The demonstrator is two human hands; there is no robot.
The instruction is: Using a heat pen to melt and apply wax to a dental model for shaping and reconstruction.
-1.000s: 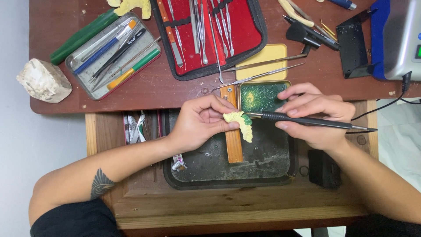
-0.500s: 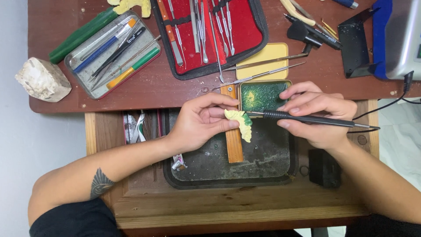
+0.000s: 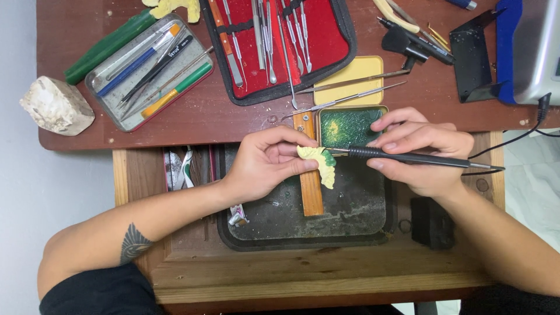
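- The yellow curved cast (image 3: 319,163) sits pinched between thumb and fingers of your left hand (image 3: 265,163), held above the wooden peg (image 3: 310,175) that juts over the dark tray (image 3: 361,204). A green patch shows on the cast's edge facing your right hand.
- Your right hand (image 3: 423,153) is closed in a pen grip on the black corded instrument (image 3: 408,157); its fine metal tip meets the green patch on the cast.
- Step in hand, as judged: you are working green wax onto the cast with the tip.
- Just beyond your right fingertips lies the open tin of green wax (image 3: 349,125), with its yellow lid (image 3: 350,79) farther out and two slim metal tools across it.
- The next move seems to call for a steady left-hand hold and a light, controlled tip; the tin is close for a reload.
- Beyond your left hand: red tool roll (image 3: 280,41), grey tray of brushes (image 3: 149,70), and a white stone block (image 3: 56,106) well off to the side.
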